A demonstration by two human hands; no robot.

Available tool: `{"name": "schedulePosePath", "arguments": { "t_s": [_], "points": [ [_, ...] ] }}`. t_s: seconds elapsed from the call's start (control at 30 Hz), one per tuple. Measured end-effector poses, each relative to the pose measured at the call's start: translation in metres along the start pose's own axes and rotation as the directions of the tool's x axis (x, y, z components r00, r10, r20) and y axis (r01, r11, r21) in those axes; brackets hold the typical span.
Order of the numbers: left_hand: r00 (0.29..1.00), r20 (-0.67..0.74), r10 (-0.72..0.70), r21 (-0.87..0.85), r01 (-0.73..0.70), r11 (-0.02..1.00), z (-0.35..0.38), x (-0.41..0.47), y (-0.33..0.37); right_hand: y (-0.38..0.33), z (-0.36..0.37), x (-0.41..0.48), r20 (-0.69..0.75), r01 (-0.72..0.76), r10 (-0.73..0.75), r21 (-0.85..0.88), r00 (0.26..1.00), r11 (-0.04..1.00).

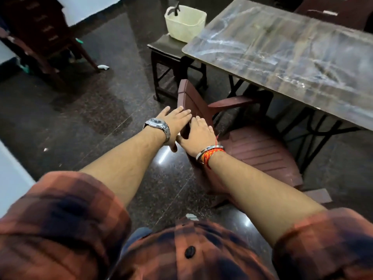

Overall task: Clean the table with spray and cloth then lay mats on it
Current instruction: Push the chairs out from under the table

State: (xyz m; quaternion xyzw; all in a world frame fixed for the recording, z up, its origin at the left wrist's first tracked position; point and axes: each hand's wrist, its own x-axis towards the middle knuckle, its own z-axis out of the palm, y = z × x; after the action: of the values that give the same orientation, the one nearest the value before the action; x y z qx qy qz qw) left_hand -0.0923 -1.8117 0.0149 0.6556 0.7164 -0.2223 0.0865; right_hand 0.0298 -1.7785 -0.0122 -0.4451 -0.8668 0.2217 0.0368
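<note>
The marble-patterned table [286, 57] fills the upper right, its top bare and streaked. A brown plastic chair [260, 152] stands half under the table's near edge. My left hand [175, 122], with a wristwatch, lies flat on the top of the chair's backrest, fingers straight. My right hand [196, 134], with a bangle and red thread at the wrist, rests on the same backrest just beside it, fingers extended and thumb spread. A pale plastic basket [184, 24] with a dark spray trigger sticking out stands on a small dark side table [161, 47] at the table's far left corner.
A dark polished stone floor [101, 110] spreads to the left. Another brown chair [42, 35] stands at the far left, and a further chair back [331, 11] shows behind the table. White surfaces edge the left side.
</note>
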Motion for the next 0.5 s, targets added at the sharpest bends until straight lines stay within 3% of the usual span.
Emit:
{"name": "schedulePosePath", "arguments": {
  "t_s": [0.3,0.5],
  "points": [
    [0.942,-0.151,0.301,0.157,-0.278,0.948,0.006,0.052,-0.028,-0.028,0.003,0.008,0.005,-0.24,0.24,0.027,0.971,0.97],
    [0.816,-0.302,0.492,0.206,-0.448,0.87,0.011,0.06,-0.037,-0.057,0.021,0.0,-0.146,-0.502,0.493,-0.026,0.857,0.865]
  ]
}}
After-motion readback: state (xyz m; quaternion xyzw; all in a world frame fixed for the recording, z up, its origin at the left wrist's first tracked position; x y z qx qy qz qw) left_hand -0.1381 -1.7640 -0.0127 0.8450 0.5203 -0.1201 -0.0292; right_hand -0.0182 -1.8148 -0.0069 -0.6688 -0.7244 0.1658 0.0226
